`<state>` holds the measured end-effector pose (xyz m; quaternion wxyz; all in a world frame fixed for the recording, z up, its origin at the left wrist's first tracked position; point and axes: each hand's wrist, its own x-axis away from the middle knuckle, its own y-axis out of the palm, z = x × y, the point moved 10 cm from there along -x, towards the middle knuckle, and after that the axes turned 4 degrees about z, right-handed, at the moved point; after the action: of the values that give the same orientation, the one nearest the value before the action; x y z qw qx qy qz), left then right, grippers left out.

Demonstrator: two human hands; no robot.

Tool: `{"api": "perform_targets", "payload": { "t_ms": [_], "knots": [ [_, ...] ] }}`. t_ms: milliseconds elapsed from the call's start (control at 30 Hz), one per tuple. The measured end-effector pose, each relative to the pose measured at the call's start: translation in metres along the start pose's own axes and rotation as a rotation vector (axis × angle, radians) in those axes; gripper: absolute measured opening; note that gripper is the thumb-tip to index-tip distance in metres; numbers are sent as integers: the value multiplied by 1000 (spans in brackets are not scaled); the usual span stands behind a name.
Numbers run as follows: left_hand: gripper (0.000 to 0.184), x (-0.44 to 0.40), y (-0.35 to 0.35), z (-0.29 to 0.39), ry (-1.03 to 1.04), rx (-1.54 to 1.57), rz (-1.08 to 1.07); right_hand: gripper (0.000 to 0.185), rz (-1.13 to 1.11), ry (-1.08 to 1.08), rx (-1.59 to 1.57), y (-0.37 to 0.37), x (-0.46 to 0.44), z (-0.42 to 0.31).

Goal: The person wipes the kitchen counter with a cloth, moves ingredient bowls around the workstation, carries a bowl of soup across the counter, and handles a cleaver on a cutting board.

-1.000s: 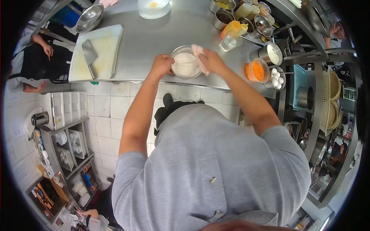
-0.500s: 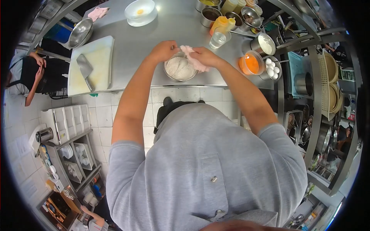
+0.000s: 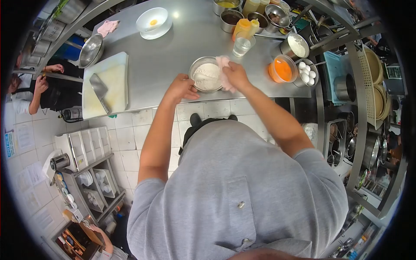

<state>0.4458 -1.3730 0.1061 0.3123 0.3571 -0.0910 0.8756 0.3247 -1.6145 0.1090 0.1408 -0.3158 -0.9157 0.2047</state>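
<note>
A round metal bowl (image 3: 191, 69) of white flour (image 3: 208, 73) sits near the front edge of the steel table. At its left side is my left hand (image 3: 180, 88), thumb and fingers around the rim. My right hand (image 3: 237, 76) grips a crumpled pink cloth (image 3: 222, 69), which presses against the bowl's right rim. Beyond the bowl, to the right, stands a clear cup of water (image 3: 242, 47). Farther back, a white bowl (image 3: 151, 32) contains an egg yolk (image 3: 153, 22).
To the left, a knife (image 3: 99, 89) lies on a white cutting board (image 3: 119, 78), beside an empty metal bowl (image 3: 91, 51). At right are an orange-filled tub (image 3: 281, 69), a pot of eggs (image 3: 307, 74) and squeeze bottles (image 3: 241, 29). Another person (image 3: 47, 89) stands at far left.
My left hand has moved from the bowl's far left rim down to its near left side. The cloth in my right hand stays at the right rim. My view has shifted slightly.
</note>
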Motion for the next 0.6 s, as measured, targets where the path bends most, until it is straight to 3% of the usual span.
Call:
{"api": "perform_targets", "payload": {
  "t_ms": [67,200,333,400,467,600],
  "knots": [
    [17,-7,-10,25,131,-291,76,35,-13,-1,-51,2,-2,0],
    [17,-46,-7,25,238,-249,15,33,43,46,-163,6,25,0],
    [16,-46,-3,4,162,138,65,30,-143,43,-212,11,65,2],
    [17,-26,-10,-9,147,310,103,29,-189,192,-333,-1,75,2],
    [29,4,2,-19,20,160,-78,30,-165,229,-424,-22,72,-14],
    [41,-2,-37,-9,72,-94,79,39,-186,254,-471,-49,38,-27]
  ]
}}
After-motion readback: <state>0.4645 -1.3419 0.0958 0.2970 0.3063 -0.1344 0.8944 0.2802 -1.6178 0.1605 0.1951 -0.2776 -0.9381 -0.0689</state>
